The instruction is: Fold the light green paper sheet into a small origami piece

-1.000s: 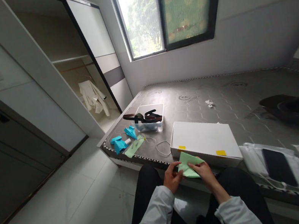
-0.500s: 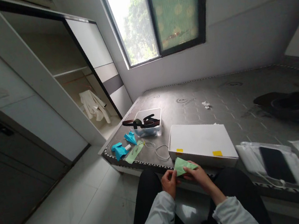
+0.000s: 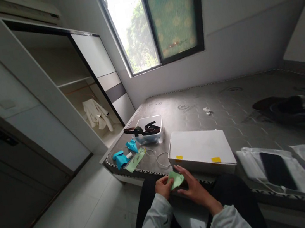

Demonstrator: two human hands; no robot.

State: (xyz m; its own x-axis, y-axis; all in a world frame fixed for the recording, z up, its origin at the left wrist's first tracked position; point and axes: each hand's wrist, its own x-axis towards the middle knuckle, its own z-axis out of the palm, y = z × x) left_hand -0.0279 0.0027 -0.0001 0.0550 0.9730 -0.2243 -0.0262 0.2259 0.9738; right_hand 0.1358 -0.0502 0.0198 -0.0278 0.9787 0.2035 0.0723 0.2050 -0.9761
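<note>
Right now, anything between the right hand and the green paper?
Nothing visible stands between the right hand and the green paper. The left hand grips the paper's left edge, and the white box lies beyond, not between them.

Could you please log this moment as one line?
left hand: holds green paper | right hand: open beside it | white box: on mattress

white box (image 3: 200,148) dead ahead of the right hand (image 3: 194,188)!
up and over it there's open air, and beyond, broad bare mattress (image 3: 183,119) with one small white item (image 3: 207,111) in the lane; left, a loose cable (image 3: 156,158) and the belt-topped tub (image 3: 155,139) crowd the route; right, barely a slit between box and wrapped packet (image 3: 252,165).
</note>
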